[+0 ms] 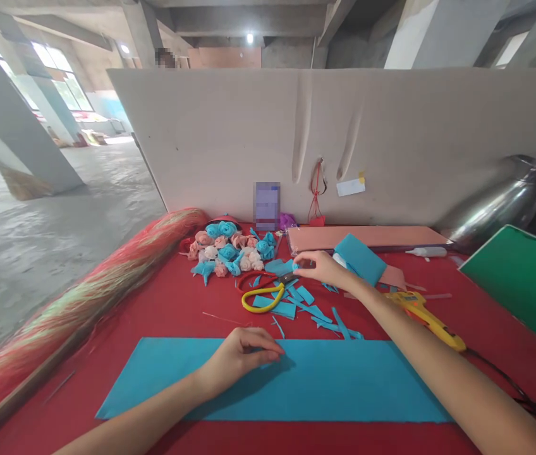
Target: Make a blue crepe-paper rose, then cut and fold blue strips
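A long blue paper sheet (pixel 334 385) lies across the front of the red table. Over its upper middle hovers my left hand (pixel 244 357), fingertips pinched together; whatever they might hold is too small to make out. My right hand (pixel 318 268) reaches farther back, beside the scissors, its thumb and fingertip closed on a small blue piece (pixel 296 266). Scissors (pixel 263 298) with red and yellow handles lie left of it. Blue paper scraps (pixel 308 308) are scattered below my right hand. Behind its wrist is a folded blue paper (pixel 359 258).
Blue, pink and white paper flowers (pixel 227 253) are heaped at the back left. A yellow glue gun (pixel 426 319) with a black cord lies right. A metal kettle (pixel 500 208), green board (pixel 524 291) and pink sheets (pixel 367 236) stand farther back. Red-green strands (pixel 107 284) line the left edge.
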Motion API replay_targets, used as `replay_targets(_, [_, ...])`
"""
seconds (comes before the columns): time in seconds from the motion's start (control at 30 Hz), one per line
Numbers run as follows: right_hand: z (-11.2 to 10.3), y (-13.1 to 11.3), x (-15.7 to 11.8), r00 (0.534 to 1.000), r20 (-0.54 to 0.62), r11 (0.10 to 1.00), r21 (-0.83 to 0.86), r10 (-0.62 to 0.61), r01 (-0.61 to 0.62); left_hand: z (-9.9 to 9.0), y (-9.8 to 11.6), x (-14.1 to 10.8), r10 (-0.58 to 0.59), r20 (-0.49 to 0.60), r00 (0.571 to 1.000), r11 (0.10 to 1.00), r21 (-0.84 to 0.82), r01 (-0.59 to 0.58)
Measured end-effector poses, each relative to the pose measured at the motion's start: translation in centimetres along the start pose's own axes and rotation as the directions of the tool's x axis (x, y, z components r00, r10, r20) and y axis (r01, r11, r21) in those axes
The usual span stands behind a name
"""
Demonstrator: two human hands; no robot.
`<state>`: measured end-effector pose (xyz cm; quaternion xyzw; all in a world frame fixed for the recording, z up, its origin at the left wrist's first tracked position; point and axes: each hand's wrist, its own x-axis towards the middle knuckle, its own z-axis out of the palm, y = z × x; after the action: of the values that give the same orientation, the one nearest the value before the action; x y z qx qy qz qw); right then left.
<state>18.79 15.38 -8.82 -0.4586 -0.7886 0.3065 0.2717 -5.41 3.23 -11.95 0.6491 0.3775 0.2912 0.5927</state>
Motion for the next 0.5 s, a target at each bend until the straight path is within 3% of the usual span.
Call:
replay_targets(0.13, [0.5,0.3,-0.1,0.996,0.011,0.982,-0.167,-0.089,0.089,0.0,0.0,0.0,0.003,0.022,1.0,1.0,-0.003,-0.003])
replay_targets(0.23, [0.6,-0.6,-0.2,0.987,-0.088,0.972,-0.206,-0.132,0.112,-0.1,-0.1,0.0,0.001,0.032,0.999,1.0,-0.005,-0.001])
replay_targets(0.33, [0.1,-3.3,-1.5,0.968,-0.208,0.98,-0.169,-0.142,0.108,0.0,-0.1,0.0,-0.011,0.019,1.0,1.0,-0.003,0.011])
replay_targets(0.4, [0.0,-5.6,-4.1,0.951,-0.273,0.986,-0.114,-0.146,0.118,0.0,-0.2,0.0,-0.024,-0.005,1.0,1.0,0.0,0.024])
replay_targets(0.5, [0.8,-7.4,-11.5,0.948,-0.269,0.986,-0.053,-0.169,0.161,0.1,-0.4,0.1,-0.046,-0.055,0.997,0.999,0.0,0.046])
